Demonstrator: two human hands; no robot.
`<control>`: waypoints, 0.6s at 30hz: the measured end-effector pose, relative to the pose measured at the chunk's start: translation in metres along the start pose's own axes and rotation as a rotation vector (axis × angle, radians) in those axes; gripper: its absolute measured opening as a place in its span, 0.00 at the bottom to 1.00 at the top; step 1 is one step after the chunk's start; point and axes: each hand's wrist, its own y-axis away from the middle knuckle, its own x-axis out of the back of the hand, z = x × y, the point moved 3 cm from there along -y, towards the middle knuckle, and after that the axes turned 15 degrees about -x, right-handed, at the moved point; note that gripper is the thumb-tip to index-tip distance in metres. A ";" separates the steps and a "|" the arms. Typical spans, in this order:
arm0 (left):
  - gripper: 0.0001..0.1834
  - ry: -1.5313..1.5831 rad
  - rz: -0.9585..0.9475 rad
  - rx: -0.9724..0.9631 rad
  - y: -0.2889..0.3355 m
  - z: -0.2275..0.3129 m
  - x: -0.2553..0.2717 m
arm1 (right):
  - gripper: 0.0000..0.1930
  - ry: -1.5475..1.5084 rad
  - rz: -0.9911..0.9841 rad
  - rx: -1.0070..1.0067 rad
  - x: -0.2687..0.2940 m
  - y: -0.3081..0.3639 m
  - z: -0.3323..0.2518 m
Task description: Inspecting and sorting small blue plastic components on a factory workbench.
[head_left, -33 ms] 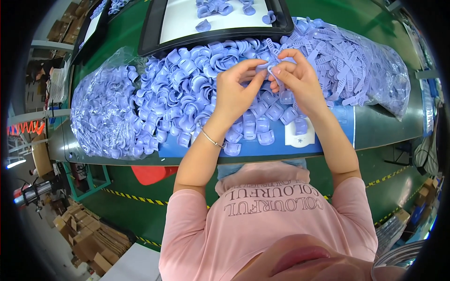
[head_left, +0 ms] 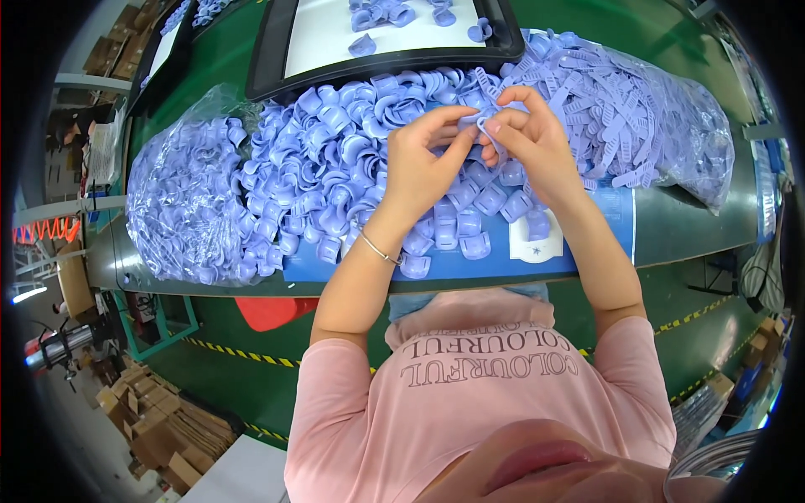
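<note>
At the left end of the worktable (head_left: 700,230) sits a clear plastic bag (head_left: 186,197); rightward lie curved lavender pieces (head_left: 314,163), a black-rimmed tray (head_left: 369,72) behind, then slotted straps (head_left: 616,117). Forearms crossing the near edge, the left hand (head_left: 423,163) and right hand (head_left: 537,151) pinch a looped lavender strip (head_left: 483,126) mid-table, fingers partly hiding it.

The person's left forearm (head_left: 359,281) and right forearm (head_left: 600,256) slant inward, the fingertips nearly meeting. The left hand (head_left: 422,163) pinches, left thumb (head_left: 458,149) and left index finger (head_left: 444,116) extended; the right hand (head_left: 543,149) curls, right index finger (head_left: 521,92) arched above the right thumb (head_left: 510,136).
</note>
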 end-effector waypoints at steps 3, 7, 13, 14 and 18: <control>0.11 0.010 -0.019 0.001 0.001 0.000 -0.003 | 0.14 -0.002 -0.021 0.028 0.000 0.000 0.003; 0.11 0.019 -0.018 -0.013 0.002 -0.001 -0.004 | 0.13 0.001 -0.018 0.008 0.003 0.000 0.003; 0.11 0.022 -0.013 -0.018 0.002 -0.001 -0.005 | 0.13 0.015 -0.054 -0.004 0.003 0.000 0.005; 0.10 0.015 -0.014 -0.024 0.002 -0.001 -0.005 | 0.13 0.018 -0.049 -0.003 0.003 0.000 0.004; 0.10 0.014 -0.019 -0.031 0.002 0.000 -0.005 | 0.13 0.004 -0.028 -0.018 0.005 -0.001 0.004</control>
